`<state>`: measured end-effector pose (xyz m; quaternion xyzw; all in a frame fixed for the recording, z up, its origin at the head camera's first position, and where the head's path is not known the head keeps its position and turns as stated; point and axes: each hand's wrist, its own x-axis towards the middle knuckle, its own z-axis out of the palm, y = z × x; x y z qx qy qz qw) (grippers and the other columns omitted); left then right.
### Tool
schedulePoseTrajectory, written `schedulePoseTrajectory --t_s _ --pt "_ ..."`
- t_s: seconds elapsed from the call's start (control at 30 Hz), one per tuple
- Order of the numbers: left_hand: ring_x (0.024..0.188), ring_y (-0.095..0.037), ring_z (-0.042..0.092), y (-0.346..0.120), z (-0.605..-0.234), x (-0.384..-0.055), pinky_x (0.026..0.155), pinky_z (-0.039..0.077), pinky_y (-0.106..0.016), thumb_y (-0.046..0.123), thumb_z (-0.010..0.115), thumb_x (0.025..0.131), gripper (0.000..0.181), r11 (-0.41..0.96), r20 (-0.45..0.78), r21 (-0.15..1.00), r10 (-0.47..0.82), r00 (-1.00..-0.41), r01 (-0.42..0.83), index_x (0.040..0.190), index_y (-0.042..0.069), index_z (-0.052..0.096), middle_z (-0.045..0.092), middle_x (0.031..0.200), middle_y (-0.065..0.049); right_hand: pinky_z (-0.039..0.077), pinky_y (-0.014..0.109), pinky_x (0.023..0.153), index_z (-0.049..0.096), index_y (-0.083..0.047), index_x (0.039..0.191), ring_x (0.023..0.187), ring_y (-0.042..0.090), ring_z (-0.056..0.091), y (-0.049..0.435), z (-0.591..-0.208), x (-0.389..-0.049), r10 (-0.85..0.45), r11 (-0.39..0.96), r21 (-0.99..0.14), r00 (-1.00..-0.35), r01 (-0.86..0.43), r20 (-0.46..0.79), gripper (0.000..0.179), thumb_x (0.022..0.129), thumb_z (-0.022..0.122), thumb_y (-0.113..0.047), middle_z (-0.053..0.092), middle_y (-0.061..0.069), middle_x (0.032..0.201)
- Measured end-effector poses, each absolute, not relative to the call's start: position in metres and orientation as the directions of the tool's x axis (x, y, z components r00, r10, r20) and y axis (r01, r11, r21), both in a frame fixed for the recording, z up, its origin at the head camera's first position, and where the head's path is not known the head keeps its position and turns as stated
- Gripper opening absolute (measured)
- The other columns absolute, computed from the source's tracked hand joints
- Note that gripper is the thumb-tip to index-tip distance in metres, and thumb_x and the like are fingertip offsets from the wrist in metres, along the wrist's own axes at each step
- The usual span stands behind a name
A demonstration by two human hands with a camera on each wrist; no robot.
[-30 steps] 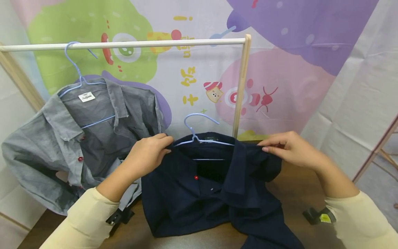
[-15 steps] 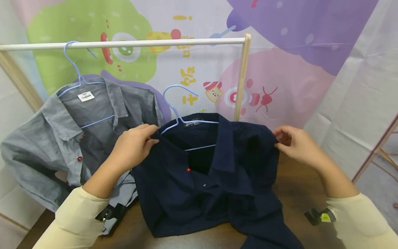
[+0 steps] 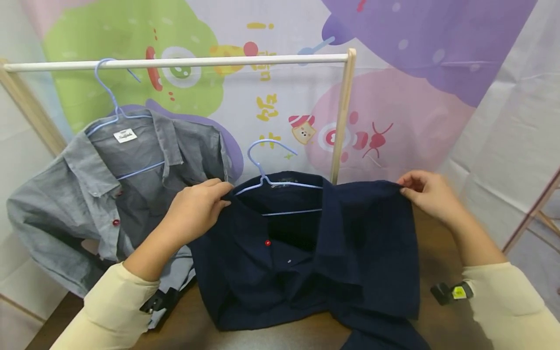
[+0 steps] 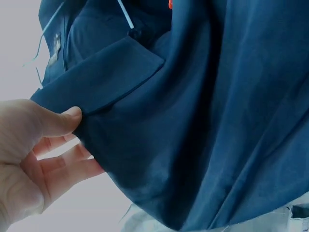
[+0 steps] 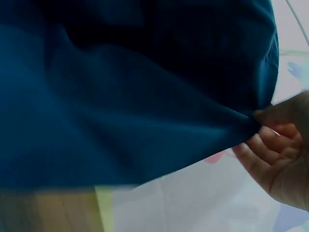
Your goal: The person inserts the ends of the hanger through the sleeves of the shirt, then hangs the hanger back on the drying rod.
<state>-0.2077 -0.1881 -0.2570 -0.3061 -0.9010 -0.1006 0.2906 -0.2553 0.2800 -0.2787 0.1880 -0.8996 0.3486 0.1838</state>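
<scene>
A navy shirt (image 3: 245, 272) with a red button is spread between my two hands, its lower part lying on the table. Inside its collar sits a light blue hanger (image 3: 257, 160), the hook sticking up free below the rack's bar. My left hand (image 3: 197, 211) pinches the shirt at the shoulder beside the collar; the thumb lies over the cloth in the left wrist view. Out at the other shoulder, my right hand (image 3: 430, 194) pinches the fabric between thumb and fingers, pulling it into a taut fold (image 5: 212, 128) in the right wrist view.
A grey shirt (image 3: 52, 194) on another blue hanger (image 3: 102, 87) hangs from the white bar (image 3: 210, 61) at left. The rack's wooden post (image 3: 343, 112) rises behind the navy shirt. A brown table (image 3: 271, 339) lies below, a printed cloth (image 3: 393, 121) behind.
My right hand has moved outward from near the collar, stretching the navy shirt's shoulder wide. The hanger and collar rose and shifted left, then came partly back down and right.
</scene>
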Motion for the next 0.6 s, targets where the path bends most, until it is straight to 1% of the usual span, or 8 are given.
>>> schedulePoseTrajectory --t_s 0.1,0.17,0.23,0.27,0.33,0.4,0.5,0.6 --pt "0.058 -0.023 0.055 -0.185 -0.257 -0.208 0.052 0.048 -0.040 0.001 0.073 0.084 0.020 0.814 0.585 0.003 0.469 -0.661 0.580 0.101 0.005 0.065 0.060 0.082 -0.007 0.044 0.017 0.063 0.067 0.002 0.090 0.069 0.003 0.055 0.282 -0.286 -0.255 -0.320 0.690 -0.534 -0.867 -0.489 0.381 0.006 0.085 0.069 0.003 0.066 0.006 0.081" --pt "0.058 -0.024 0.055 -0.183 -0.257 -0.208 0.051 0.047 -0.040 0.001 0.073 0.084 0.020 0.825 0.583 0.005 0.457 -0.672 0.565 0.102 0.005 0.065 0.059 0.081 -0.007 0.046 0.018 0.065 0.067 0.003 0.093 0.072 0.006 0.057 0.283 -0.288 -0.254 -0.368 0.691 -0.526 -0.868 -0.496 0.334 0.010 0.084 0.071 0.002 0.067 0.007 0.083" --pt "0.057 -0.024 0.055 -0.182 -0.258 -0.208 0.051 0.047 -0.040 0.002 0.074 0.083 0.020 0.830 0.581 0.007 0.451 -0.678 0.557 0.101 0.006 0.065 0.059 0.080 -0.006 0.047 0.017 0.069 0.067 0.006 0.099 0.079 0.014 0.063 0.283 -0.287 -0.252 -0.391 0.684 -0.509 -0.851 -0.523 0.350 0.017 0.082 0.070 0.006 0.068 0.013 0.090" --pt "0.057 -0.024 0.055 -0.181 -0.259 -0.208 0.051 0.048 -0.040 0.002 0.074 0.083 0.020 0.831 0.579 0.009 0.450 -0.680 0.557 0.101 0.006 0.066 0.059 0.081 -0.006 0.051 0.021 0.072 0.066 0.007 0.103 0.083 0.019 0.064 0.281 -0.285 -0.249 -0.392 0.681 -0.493 -0.838 -0.541 0.379 0.022 0.081 0.069 0.008 0.068 0.015 0.094" --pt "0.058 -0.024 0.056 -0.178 -0.260 -0.208 0.052 0.049 -0.040 0.002 0.074 0.084 0.020 0.829 0.578 0.014 0.450 -0.681 0.559 0.101 0.006 0.066 0.061 0.082 -0.007 0.048 0.016 0.081 0.065 0.007 0.110 0.091 0.027 0.064 0.275 -0.279 -0.244 -0.392 0.668 -0.449 -0.793 -0.594 0.466 0.030 0.080 0.067 0.010 0.066 0.018 0.104" --pt "0.059 -0.024 0.057 -0.174 -0.261 -0.207 0.052 0.049 -0.040 0.003 0.074 0.084 0.019 0.828 0.582 0.013 0.450 -0.678 0.560 0.101 0.007 0.066 0.062 0.083 -0.007 0.044 0.012 0.086 0.065 0.004 0.114 0.097 0.032 0.062 0.265 -0.271 -0.236 -0.406 0.650 -0.367 -0.713 -0.665 0.572 0.035 0.079 0.067 0.011 0.065 0.018 0.110" --pt "0.060 -0.024 0.058 -0.166 -0.262 -0.205 0.052 0.049 -0.040 0.004 0.075 0.083 0.018 0.824 0.588 0.002 0.457 -0.667 0.566 0.099 0.008 0.066 0.061 0.082 -0.006 0.042 0.014 0.090 0.068 -0.002 0.115 0.101 0.027 0.060 0.242 -0.260 -0.227 -0.487 0.617 -0.224 -0.590 -0.754 0.645 0.039 0.077 0.074 0.006 0.066 0.012 0.113" --pt "0.058 -0.023 0.057 -0.157 -0.263 -0.203 0.050 0.048 -0.039 0.005 0.076 0.082 0.018 0.818 0.601 -0.015 0.467 -0.649 0.575 0.096 0.009 0.066 0.058 0.078 -0.004 0.048 0.034 0.089 0.069 -0.002 0.114 0.101 0.027 0.063 0.221 -0.257 -0.221 -0.586 0.600 -0.089 -0.513 -0.795 0.627 0.039 0.076 0.079 -0.002 0.069 0.010 0.109"
